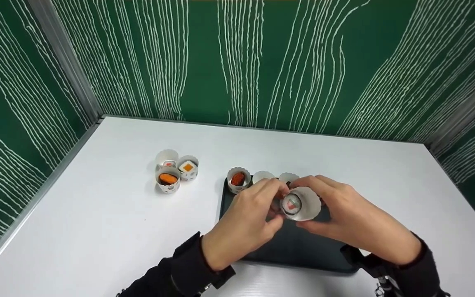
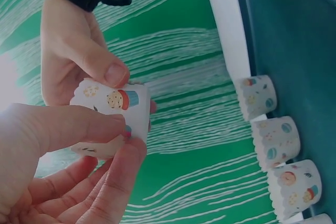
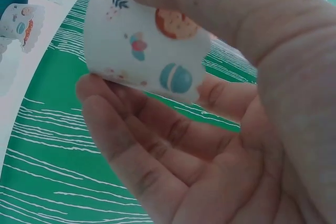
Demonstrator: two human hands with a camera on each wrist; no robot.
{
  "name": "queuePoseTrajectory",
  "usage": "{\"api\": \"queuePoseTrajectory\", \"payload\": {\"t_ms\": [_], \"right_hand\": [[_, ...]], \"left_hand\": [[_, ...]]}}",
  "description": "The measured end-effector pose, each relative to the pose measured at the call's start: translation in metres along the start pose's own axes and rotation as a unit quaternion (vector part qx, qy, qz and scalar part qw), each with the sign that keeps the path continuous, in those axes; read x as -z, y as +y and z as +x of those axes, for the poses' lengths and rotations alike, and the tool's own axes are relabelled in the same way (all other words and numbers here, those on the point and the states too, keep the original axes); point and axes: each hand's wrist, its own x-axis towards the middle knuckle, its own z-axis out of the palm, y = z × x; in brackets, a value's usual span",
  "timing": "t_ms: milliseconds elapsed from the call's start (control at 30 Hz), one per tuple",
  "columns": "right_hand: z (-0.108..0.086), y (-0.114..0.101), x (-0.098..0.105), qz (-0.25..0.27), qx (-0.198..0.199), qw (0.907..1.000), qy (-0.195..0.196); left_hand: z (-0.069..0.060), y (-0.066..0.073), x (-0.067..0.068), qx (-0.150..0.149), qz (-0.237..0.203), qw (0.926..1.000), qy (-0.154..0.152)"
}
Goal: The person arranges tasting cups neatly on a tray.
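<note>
Black sleeves (image 1: pixel 184 264) come in at 7 and 5 o'clock, their hands meeting over the dark tray (image 1: pixel 295 249), which lies on the white bench (image 1: pixel 97 222). Between the left hand (image 1: pixel 248 220) and the right hand (image 1: pixel 351 210), a printed paper cup (image 1: pixel 309 206) is raised, its mouth turned up to the face, probably so the contents can be watched. At 9 o'clock inside it sits a round sushi-like slice (image 1: pixel 291 204), pale with a pink centre.

Left thumb and forefinger pinch the cup's outer wall near its smooth base; the right thumb presses opposite the other right fingers, spanning the wall. Sharing the grip this way likely keeps thin paper from buckling or tipping.

Along the tray's far edge, from 11 to 12 o'clock, cups stand in a row, apparently lined up for order: one with an orange-red piece (image 1: pixel 238 178), then two paler cups (image 1: pixel 263 176), partly hidden by the hands. At 10 o'clock, off the tray, three clustered cups (image 1: pixel 167 183) stand close together, each holding a piece.
</note>
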Motion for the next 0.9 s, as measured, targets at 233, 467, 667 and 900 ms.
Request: {"api": "queuePoseTrajectory", "payload": {"t_ms": [233,467,667,900], "right_hand": [[0.001,0.000,-0.001,0.007,-0.016,0.9997,-0.016],[0.001,0.001,-0.002,-0.009,-0.011,0.9997,-0.021],[0.002,0.001,-0.001,-0.013,-0.030,0.9993,-0.020],[0.007,0.002,-0.005,-0.003,-0.053,0.9982,-0.028]], "left_hand": [[0.001,-0.001,-0.004,-0.022,-0.005,0.9997,0.008],[0.002,-0.002,-0.007,-0.046,0.004,0.9989,0.008],[0.004,-0.001,0.004,-0.065,0.004,0.9977,0.017],[0.005,-0.003,0.041,-0.054,0.006,0.9952,0.082]]}}
